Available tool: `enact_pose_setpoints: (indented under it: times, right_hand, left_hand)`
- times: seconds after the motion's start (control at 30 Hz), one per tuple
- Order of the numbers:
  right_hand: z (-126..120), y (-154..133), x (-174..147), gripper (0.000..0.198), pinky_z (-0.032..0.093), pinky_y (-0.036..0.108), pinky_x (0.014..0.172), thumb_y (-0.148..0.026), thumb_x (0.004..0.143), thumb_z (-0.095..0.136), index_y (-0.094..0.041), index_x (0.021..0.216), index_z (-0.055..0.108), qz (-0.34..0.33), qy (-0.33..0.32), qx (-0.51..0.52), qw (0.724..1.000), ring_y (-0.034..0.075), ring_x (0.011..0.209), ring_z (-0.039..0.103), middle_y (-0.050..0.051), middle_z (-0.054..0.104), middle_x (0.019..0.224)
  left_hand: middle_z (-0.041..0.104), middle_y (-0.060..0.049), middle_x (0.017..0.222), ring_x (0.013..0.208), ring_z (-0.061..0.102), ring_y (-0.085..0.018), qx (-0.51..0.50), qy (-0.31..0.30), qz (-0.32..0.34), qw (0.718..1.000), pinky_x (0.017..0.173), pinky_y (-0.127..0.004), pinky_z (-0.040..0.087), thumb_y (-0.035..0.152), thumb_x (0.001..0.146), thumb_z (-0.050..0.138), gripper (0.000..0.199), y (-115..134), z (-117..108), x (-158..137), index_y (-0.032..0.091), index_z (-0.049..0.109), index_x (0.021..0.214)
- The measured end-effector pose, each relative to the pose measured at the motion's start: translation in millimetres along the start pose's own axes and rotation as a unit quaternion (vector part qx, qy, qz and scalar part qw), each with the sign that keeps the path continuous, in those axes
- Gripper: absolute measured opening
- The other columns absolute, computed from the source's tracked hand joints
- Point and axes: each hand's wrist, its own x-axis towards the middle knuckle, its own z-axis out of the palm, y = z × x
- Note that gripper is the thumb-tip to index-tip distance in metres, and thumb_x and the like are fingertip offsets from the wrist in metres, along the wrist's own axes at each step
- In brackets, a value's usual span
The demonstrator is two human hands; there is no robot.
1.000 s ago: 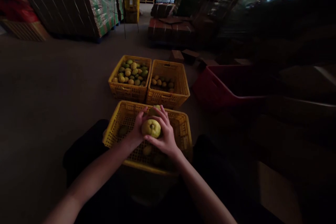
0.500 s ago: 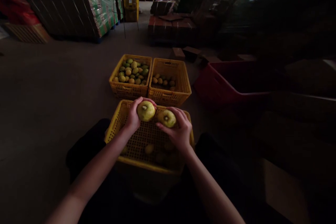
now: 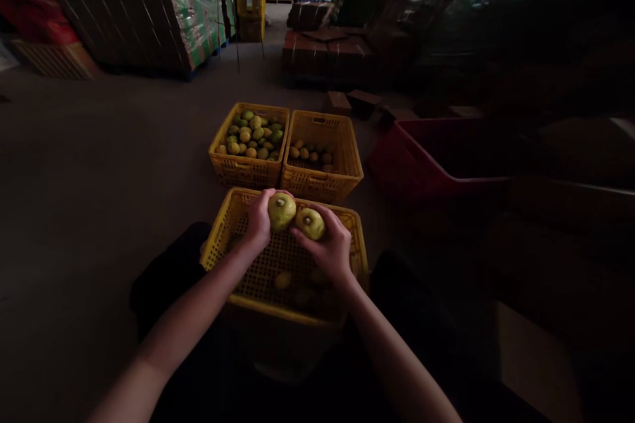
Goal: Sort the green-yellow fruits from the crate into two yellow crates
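Note:
My left hand is closed around a yellow-green fruit with a short stem stub turned up toward me. Another such fruit, slightly smaller, sits in the grip of my right hand. The two fruits are side by side, close together; I cannot tell whether they touch. Both hands are above a yellow perforated crate in front of me. Inside it lies a yellow fruit, with a few dimmer ones in the shadow near my right wrist.
Just beyond stand two more yellow crates: the left one is heaped with green and yellow fruit, the right one holds a few. A red bin is to the right. Wrapped stacks and flat cartons stand farther back.
Both fruits have come closer together: the left one moved right, the right one slightly left. The left fruit is tilted a little differently. Both hands have kept their grip.

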Motion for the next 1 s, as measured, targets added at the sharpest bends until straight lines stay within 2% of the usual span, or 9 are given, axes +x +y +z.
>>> enact_pose_setpoints:
  times: [0.1, 0.2, 0.3, 0.37, 0.47, 0.53, 0.67, 0.8, 1.0]
  right_hand:
    - [4, 5, 1, 0.037, 0.054, 0.036, 0.081, -0.041, 0.072, 0.072, -0.023, 0.104, 0.065, 0.110, -0.006, 0.103, 0.989, 0.020, 0.087, 0.066, 0.003, 0.071, 0.097]
    - [8, 24, 4, 0.024, 0.056, 0.033, 0.073, -0.041, 0.078, 0.063, -0.024, 0.094, 0.066, 0.210, 0.028, 0.253, 0.944, 0.018, 0.079, 0.066, 0.000, 0.070, 0.086]
    - [9, 42, 10, 0.017, 0.058, 0.035, 0.066, -0.039, 0.078, 0.059, -0.023, 0.081, 0.063, 0.270, 0.049, 0.407, 0.871, 0.018, 0.068, 0.066, -0.001, 0.069, 0.074]
    - [6, 47, 15, 0.019, 0.059, 0.037, 0.061, -0.039, 0.077, 0.059, -0.021, 0.082, 0.063, 0.307, 0.043, 0.475, 0.823, 0.019, 0.064, 0.066, 0.001, 0.070, 0.073]
    - [1, 42, 21, 0.028, 0.059, 0.039, 0.066, -0.044, 0.077, 0.057, -0.021, 0.090, 0.065, 0.332, 0.043, 0.544, 0.769, 0.021, 0.077, 0.069, 0.004, 0.073, 0.083]
    - [-2, 37, 23, 0.030, 0.059, 0.041, 0.076, -0.045, 0.076, 0.057, -0.022, 0.093, 0.065, 0.330, 0.060, 0.584, 0.739, 0.022, 0.087, 0.069, 0.004, 0.074, 0.089]
    - [-4, 35, 24, 0.031, 0.054, 0.042, 0.089, -0.042, 0.073, 0.061, -0.021, 0.095, 0.067, 0.326, 0.105, 0.656, 0.673, 0.022, 0.101, 0.067, 0.004, 0.074, 0.094]
    - [-2, 41, 26, 0.029, 0.056, 0.035, 0.084, -0.045, 0.079, 0.057, -0.023, 0.095, 0.068, 0.324, 0.131, 0.665, 0.660, 0.018, 0.100, 0.067, 0.002, 0.074, 0.099]
    - [8, 51, 24, 0.013, 0.059, 0.035, 0.079, -0.032, 0.073, 0.063, -0.023, 0.083, 0.066, 0.342, 0.096, 0.629, 0.692, 0.016, 0.075, 0.071, -0.002, 0.074, 0.079]
  left_hand:
    - [0.065, -0.006, 0.058, 0.067, 0.067, -0.021, -0.121, 0.024, -0.185, 0.975, 0.065, -0.030, 0.053, 0.032, 0.076, 0.042, 0.031, 1, -3, 8, 0.016, 0.065, 0.063]
    - [0.067, -0.008, 0.064, 0.069, 0.069, -0.022, -0.188, 0.035, -0.271, 0.943, 0.068, -0.035, 0.056, 0.033, 0.083, 0.038, 0.035, 7, -8, 12, 0.013, 0.067, 0.079]
    - [0.070, -0.008, 0.073, 0.071, 0.070, -0.022, -0.206, 0.003, -0.283, 0.937, 0.069, -0.037, 0.057, 0.034, 0.088, 0.041, 0.033, 12, -10, 12, 0.013, 0.065, 0.098]
    - [0.072, -0.009, 0.081, 0.072, 0.070, -0.021, -0.216, -0.047, -0.283, 0.933, 0.066, -0.034, 0.057, 0.039, 0.091, 0.042, 0.037, 15, -8, 10, 0.014, 0.063, 0.107]
    - [0.073, -0.010, 0.086, 0.067, 0.068, -0.018, -0.248, -0.112, -0.288, 0.918, 0.061, -0.028, 0.055, 0.046, 0.093, 0.038, 0.045, 16, -5, 5, 0.016, 0.063, 0.115]
    - [0.073, -0.008, 0.087, 0.072, 0.068, -0.017, -0.300, -0.124, -0.280, 0.903, 0.068, -0.030, 0.056, 0.046, 0.093, 0.039, 0.044, 13, -4, 1, 0.018, 0.063, 0.117]
    - [0.072, -0.004, 0.100, 0.102, 0.066, -0.021, -0.409, -0.092, -0.222, 0.880, 0.092, -0.044, 0.052, 0.039, 0.094, 0.041, 0.038, -2, -6, -2, 0.024, 0.061, 0.122]
    - [0.070, -0.005, 0.113, 0.112, 0.063, -0.021, -0.420, -0.086, -0.203, 0.880, 0.093, -0.040, 0.052, 0.038, 0.095, 0.038, 0.039, -11, -8, 1, 0.025, 0.060, 0.124]
    - [0.070, -0.004, 0.114, 0.115, 0.061, -0.021, -0.412, -0.078, -0.191, 0.888, 0.090, -0.035, 0.054, 0.039, 0.095, 0.039, 0.039, -12, -12, 5, 0.026, 0.061, 0.125]
